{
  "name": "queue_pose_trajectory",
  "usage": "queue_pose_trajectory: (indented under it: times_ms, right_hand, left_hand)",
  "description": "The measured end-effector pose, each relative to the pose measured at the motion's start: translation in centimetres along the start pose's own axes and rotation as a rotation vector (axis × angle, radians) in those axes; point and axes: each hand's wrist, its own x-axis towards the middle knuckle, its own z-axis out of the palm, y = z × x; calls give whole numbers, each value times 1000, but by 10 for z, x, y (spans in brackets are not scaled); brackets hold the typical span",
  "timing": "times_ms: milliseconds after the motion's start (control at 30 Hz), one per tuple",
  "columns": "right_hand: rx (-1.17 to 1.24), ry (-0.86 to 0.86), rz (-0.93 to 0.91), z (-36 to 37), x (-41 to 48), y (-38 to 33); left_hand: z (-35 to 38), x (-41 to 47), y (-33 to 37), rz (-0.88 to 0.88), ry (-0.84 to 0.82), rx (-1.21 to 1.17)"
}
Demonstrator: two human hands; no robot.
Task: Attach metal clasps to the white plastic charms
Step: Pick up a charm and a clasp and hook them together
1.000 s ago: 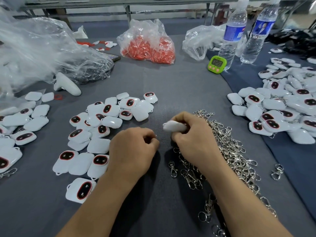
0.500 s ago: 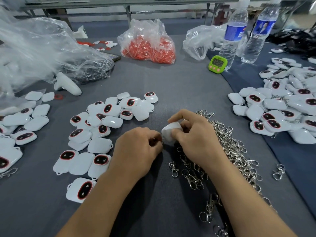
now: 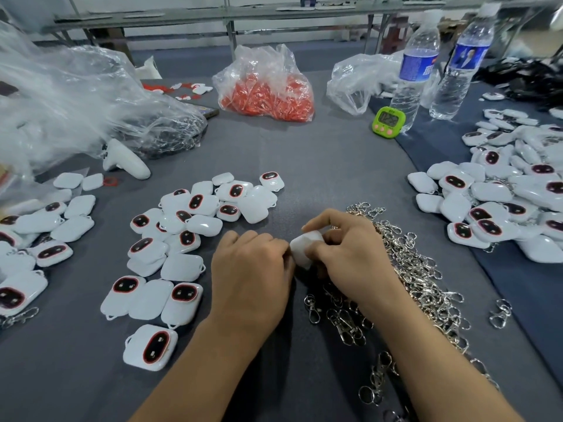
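White charms (image 3: pixel 182 233) lie scattered on the left of the gray table (image 3: pixel 304 166). The left hand (image 3: pixel 253 269) is curled, knuckles up, with its fingertips at the edge of one charm (image 3: pixel 304 248); I cannot tell whether it pinches anything. The right hand (image 3: pixel 350 257) grips that charm between thumb and fingers, low over the table, beside the heap of metal clasps (image 3: pixel 420 284).

glossy white plastic charms (image 3: pixel 182 268), shiny metal clasps (image 3: pixel 420 287), matt grey cloth (image 3: pixel 304 166).

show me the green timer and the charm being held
small green digital timer (image 3: pixel 388 118): head view, on its screen
held white plastic charm (image 3: pixel 301 245): head view, exposed left end
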Motion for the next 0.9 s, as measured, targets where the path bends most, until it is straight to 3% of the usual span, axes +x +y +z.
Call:
queue_pose_trajectory:
  times_ms: [100,233,533,633,833,900]
  right_hand:
    - [192,32,113,0,3,0]
    - [438,40,212,-6,7,-2]
    - [617,-25,311,-7,7,-11]
    - [607,-23,277,-8,6,-11]
    - [518,28,196,5,1,-7]
    - [535,39,186,7,1,-6]
  left_hand:
    - [3,3,-3,-110,45,-237]
    - [1,6,-11,-308,-75,-722]
    - [0,15,-10,-528,-189,-1173]
    - [-1,12,-11,-466,-134,-1071]
    - [-4,8,-14,-49,-59,-298]
    - [-3,6,-11,-47,-7,-244]
